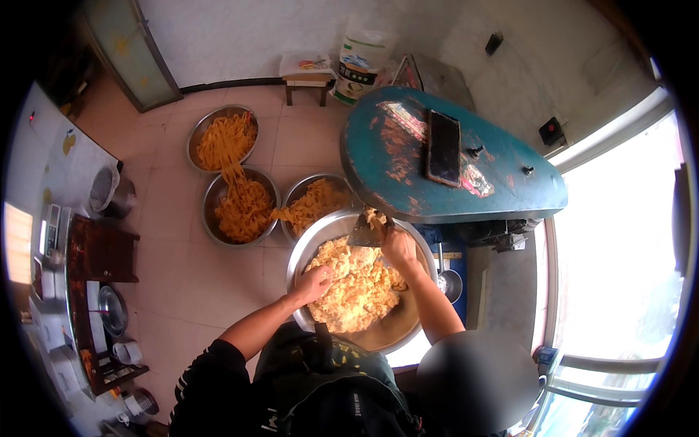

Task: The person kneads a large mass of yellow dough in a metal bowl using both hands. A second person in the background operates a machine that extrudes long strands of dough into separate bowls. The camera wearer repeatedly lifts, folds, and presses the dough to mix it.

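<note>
A large steel basin stands in front of me, with crumbly yellow dough spread over its bottom. At the basin's far side, my right hand is closed around a scraper with a wide dark blade. Bits of dough cling near the top of that scraper, by the rim under the machine. My left hand is curled at the left edge of the dough, fingers bent inward. Whatever those fingers may hold is hidden.
A blue-green machine housing overhangs the basin's far side, a dark phone on top. Noodle-like strips fill bowls on the tiled floor. A small saucepan sits right of the basin. A sack and low stool stand by the wall.
</note>
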Tool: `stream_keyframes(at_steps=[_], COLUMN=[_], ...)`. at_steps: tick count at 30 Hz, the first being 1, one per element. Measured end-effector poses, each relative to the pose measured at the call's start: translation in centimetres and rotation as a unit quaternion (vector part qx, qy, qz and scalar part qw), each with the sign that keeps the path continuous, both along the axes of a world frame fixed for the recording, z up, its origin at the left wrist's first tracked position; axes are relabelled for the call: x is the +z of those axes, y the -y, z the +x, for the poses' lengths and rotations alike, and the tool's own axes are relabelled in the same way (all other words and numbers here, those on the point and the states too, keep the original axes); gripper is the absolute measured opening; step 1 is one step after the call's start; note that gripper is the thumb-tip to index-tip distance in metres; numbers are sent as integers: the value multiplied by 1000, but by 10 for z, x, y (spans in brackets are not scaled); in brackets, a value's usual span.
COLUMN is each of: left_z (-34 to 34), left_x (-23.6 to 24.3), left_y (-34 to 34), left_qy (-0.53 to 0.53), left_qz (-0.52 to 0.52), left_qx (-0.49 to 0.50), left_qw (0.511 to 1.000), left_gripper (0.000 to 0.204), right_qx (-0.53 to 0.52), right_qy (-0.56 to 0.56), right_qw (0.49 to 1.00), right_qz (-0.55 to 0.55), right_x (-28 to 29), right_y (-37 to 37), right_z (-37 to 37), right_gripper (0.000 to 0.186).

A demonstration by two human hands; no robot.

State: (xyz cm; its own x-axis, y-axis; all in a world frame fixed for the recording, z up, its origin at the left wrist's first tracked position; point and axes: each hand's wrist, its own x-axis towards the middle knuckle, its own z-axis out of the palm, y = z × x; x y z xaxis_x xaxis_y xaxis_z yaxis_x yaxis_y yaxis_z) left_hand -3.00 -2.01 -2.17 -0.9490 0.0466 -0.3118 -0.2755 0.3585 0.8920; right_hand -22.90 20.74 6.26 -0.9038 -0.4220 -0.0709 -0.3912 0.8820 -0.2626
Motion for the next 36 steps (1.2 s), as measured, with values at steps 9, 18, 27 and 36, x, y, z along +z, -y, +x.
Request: stream_keyframes(at_steps=[9,18,27,36], left_z=[23,34,38,41], left_x=[0,14,25,-6], left_y=[14,21,24,23], left_qy=[-165,-160,-156,-162], left_qz=[-140,-181,-199,-209], left_qx=[-16,-52,-40,-63], left_qw=[976,969,967,962], left_gripper=[28,44,45,42], right_qx=[-58,-40,23,-32], right_qy=[89,-38,-66,12], right_qw=[994,998,997,999], right_qz=[39,3,-31,11], right_x=[-2,-8,31,26], right_y=[16,34,27,32], right_z=[12,19,25,5], right_gripper=[51,48,46,47])
